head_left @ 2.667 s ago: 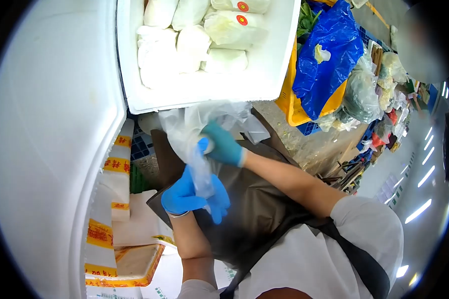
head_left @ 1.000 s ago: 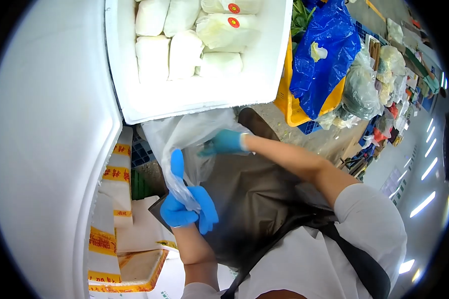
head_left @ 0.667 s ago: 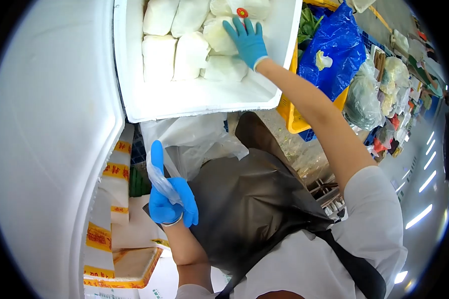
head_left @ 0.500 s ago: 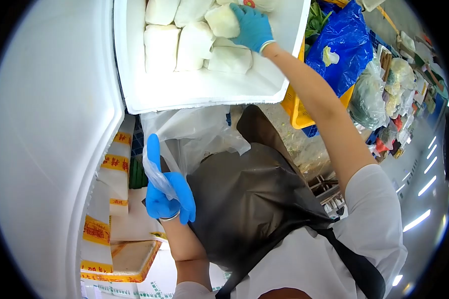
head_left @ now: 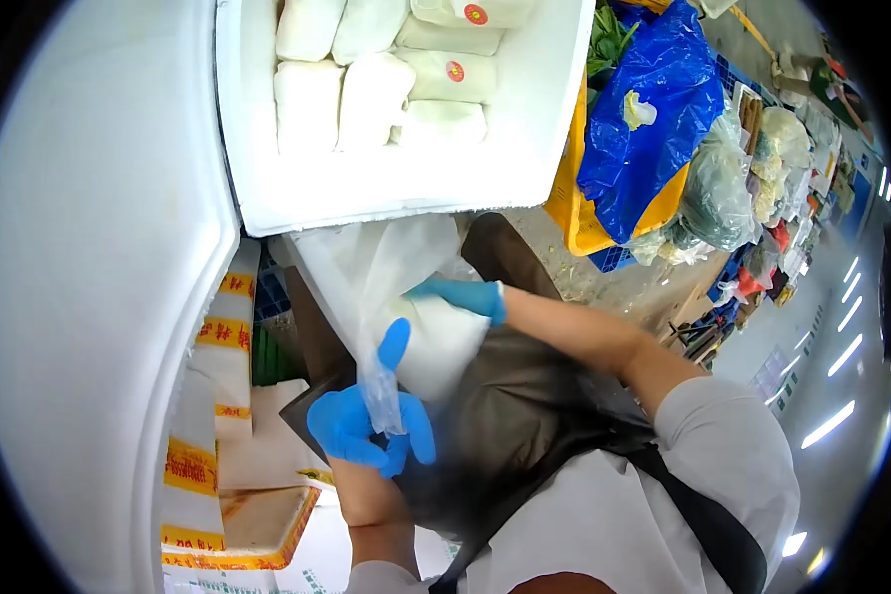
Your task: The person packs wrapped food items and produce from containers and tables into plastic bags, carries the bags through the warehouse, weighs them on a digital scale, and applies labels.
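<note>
My left hand (head_left: 371,426), in a blue glove, pinches the gathered edge of a clear plastic bag (head_left: 337,267) in front of my apron. My right hand (head_left: 460,299), in a teal glove, grips a white wrapped bundle (head_left: 431,348) at the mouth of the bag. Part of that hand is hidden behind the bundle and the plastic. Above them stands a white foam box (head_left: 396,193) holding several similar white bundles (head_left: 307,104), some bearing round red stickers.
A large white foam panel (head_left: 89,297) rises at the left. Foam boxes with orange printed tape (head_left: 223,332) sit below it. To the right, a yellow crate (head_left: 574,218) carries a blue plastic bag (head_left: 648,129) and greens. Filled clear bags (head_left: 718,193) lie beyond.
My right hand has come down out of the foam box with a white bundle and is now at the plastic bag. My left hand has shifted right and slightly down with the bag's edge.
</note>
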Action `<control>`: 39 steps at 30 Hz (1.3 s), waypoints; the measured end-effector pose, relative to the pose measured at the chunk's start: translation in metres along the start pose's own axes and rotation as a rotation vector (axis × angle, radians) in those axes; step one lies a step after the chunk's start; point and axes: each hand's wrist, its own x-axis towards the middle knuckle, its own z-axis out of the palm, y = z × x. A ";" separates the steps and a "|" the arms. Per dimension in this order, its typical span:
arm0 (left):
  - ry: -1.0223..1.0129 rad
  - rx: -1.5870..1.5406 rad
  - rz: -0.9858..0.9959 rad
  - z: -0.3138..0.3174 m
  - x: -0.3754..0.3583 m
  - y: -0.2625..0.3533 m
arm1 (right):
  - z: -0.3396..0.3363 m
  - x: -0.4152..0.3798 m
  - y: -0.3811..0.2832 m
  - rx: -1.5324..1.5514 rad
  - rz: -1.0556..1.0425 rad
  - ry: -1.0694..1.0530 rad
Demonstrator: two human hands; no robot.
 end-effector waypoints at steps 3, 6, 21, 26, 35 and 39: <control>0.113 -0.079 0.026 0.005 -0.003 0.000 | -0.004 0.048 0.012 -0.385 -0.649 0.226; 0.202 -0.128 0.065 0.004 -0.004 0.008 | -0.015 0.071 0.019 -1.490 -0.546 0.311; 0.400 -0.118 0.196 -0.002 -0.002 0.030 | -0.173 0.057 -0.335 -2.433 -0.397 1.426; 0.424 -0.124 0.241 0.000 0.017 0.018 | -0.097 0.011 -0.331 -1.773 -0.296 1.026; 0.728 0.031 0.381 0.076 0.018 -0.065 | -0.056 -0.121 -0.111 -0.254 -0.032 0.124; 0.793 -0.004 0.192 0.140 0.034 -0.105 | -0.029 -0.127 0.021 0.082 0.275 -0.073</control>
